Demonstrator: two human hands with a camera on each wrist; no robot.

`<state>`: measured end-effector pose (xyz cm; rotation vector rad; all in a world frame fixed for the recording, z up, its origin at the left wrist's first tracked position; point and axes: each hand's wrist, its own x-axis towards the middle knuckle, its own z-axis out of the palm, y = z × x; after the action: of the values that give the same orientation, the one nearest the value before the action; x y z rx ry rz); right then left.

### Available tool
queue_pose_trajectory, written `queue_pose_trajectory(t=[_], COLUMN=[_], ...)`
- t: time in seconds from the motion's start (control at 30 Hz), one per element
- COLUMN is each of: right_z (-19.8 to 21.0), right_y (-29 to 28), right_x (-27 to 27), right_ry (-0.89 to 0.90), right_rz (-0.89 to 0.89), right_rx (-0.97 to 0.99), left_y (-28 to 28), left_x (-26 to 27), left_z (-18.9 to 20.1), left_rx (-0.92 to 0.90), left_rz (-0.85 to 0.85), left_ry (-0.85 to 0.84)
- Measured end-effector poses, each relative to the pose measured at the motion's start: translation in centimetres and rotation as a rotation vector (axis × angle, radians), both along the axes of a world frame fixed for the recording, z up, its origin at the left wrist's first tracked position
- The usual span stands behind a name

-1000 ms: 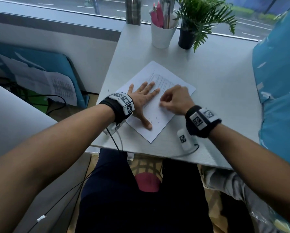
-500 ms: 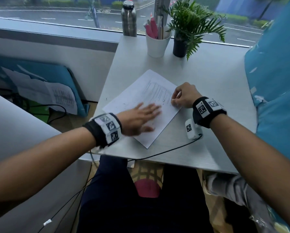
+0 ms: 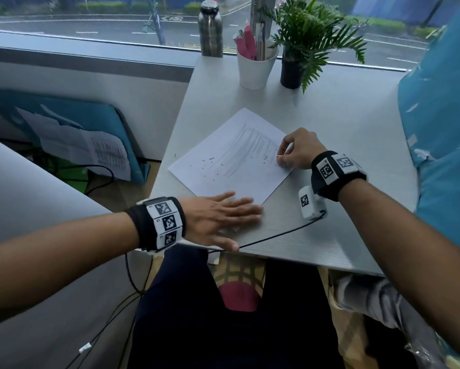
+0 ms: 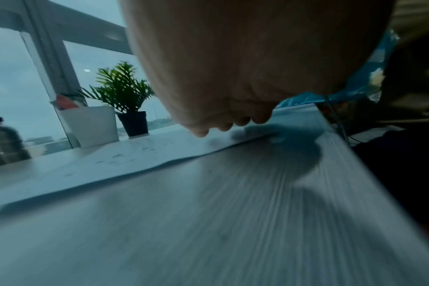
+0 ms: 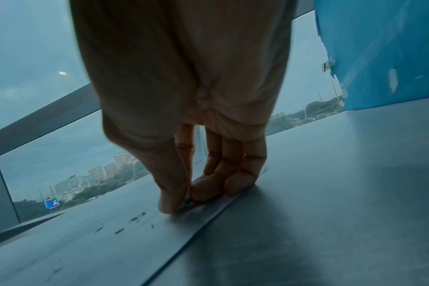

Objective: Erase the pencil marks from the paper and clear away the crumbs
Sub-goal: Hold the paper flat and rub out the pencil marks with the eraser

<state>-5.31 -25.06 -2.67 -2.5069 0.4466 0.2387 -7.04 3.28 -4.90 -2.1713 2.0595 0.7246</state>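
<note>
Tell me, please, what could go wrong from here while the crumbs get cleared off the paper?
1. The left hand covers only the paper's near corner; a sweep could slide the sheet.
2. Crumbs lie over the pencil marks; brushing across could smear them.
3. One crumb is already on the table; more may scatter there.

Looks like an office: grey desk [image 3: 343, 155] right by a big window [image 3: 90, 17], pen cup [image 3: 255, 70], little potted plant [image 3: 303, 41], city buildings [image 5: 105, 172] outside.
</note>
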Motion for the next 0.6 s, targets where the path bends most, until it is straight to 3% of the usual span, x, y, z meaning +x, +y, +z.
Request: queue_pose_trajectory(t=[0.1,0.23,0.33,0.43,0.53,0.6], right_z=[0.0,0.1,0.0,0.3,0.7,0.9], right_y=[0.1,0.2,0.1,-0.8,-1.5,-1.5], right_x=[0.0,0.0,-0.2,-0.8,-1.4,-1.5], right_ry=[-0.004,-0.014,-0.009,0.032,0.05,0.054], right_rz=[-0.008,-0.011,0.0,0.022,0.041,0.04], right_rx=[0.007,0.01,-0.003,-0.007,0.005,-0.003], left_y=[0.0,0.5,0.0,-1.4,-2.0,-1.3], left_x=[3.1,8.6,9.6,5.9,0.7,0.1], left_z=[-0.4,-0.3,0.3,0.7,0.1,-0.6], left_rx=[0.009,0.071,0.111,0.041,-0.007,0.006], left_rz=[0.068,0.34,0.523,0.331,0.072,0.038], left_ry=[-0.016,-0.133,-0.193,-0.196,-0.038,0.021])
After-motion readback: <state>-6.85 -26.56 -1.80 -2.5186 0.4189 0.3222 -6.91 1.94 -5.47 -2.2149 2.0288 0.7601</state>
